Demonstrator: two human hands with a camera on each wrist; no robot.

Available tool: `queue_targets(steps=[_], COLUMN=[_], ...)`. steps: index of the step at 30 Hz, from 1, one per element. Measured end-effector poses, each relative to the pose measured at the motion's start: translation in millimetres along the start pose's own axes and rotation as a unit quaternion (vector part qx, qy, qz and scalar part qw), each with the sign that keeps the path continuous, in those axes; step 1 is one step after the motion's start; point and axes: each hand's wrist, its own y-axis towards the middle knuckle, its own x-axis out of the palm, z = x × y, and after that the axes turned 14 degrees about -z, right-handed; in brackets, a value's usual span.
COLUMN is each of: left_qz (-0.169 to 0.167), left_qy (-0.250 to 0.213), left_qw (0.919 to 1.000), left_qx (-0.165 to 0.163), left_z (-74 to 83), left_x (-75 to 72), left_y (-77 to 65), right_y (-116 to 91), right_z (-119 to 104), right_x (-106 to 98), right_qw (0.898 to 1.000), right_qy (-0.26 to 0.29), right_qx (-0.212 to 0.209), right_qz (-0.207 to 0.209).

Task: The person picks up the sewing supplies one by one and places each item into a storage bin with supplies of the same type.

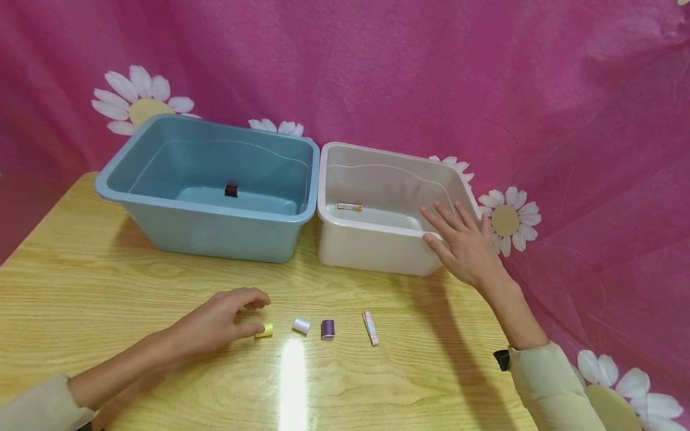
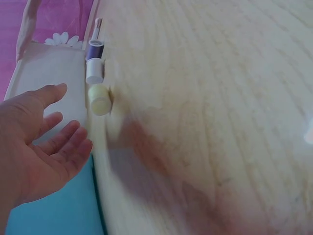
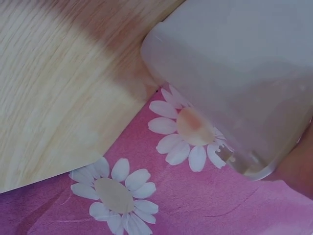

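My left hand [image 1: 212, 320] hovers with relaxed, parted fingers beside a yellow thread spool [image 1: 266, 330] on the table; in the head view its thumb tip overlaps the spool, while the left wrist view shows a gap between them. A white thread spool [image 1: 301, 325], a purple thread spool [image 1: 327, 329] and a slim white strip with reddish marks [image 1: 370, 328] lie in a row to the right. My right hand [image 1: 466, 248] rests with spread fingers over the right front corner of the white bin [image 1: 377, 245]. Inside that bin lies a similar marked strip [image 1: 349, 207].
Left of the white bin stands a blue bin [image 1: 215, 233], holding a dark brown thread spool [image 1: 231, 191]. Both stand at the back of the wooden table [image 1: 215, 389], before a pink flowered cloth [image 1: 377, 72]. The table's right edge runs close to the white bin.
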Motion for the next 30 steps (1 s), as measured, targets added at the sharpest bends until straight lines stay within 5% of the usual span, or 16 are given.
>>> queue_targets(steps=[8,30], left_qz=[-0.005,-0.002], left_qy=[0.006,0.046], left_qw=[0.9999,0.9985], left_qx=[-0.011,0.031], left_z=[-4.6,-14.2], left_x=[6.6,16.4], left_y=[0.8,3.2], right_y=[-1.3,-2.0], right_z=[1.7,1.8], right_x=[1.6,1.8], right_qw=[1.0,1.0], right_qy=[-0.006,-0.002], right_qx=[-0.01,-0.011], right_qz=[0.004,0.003])
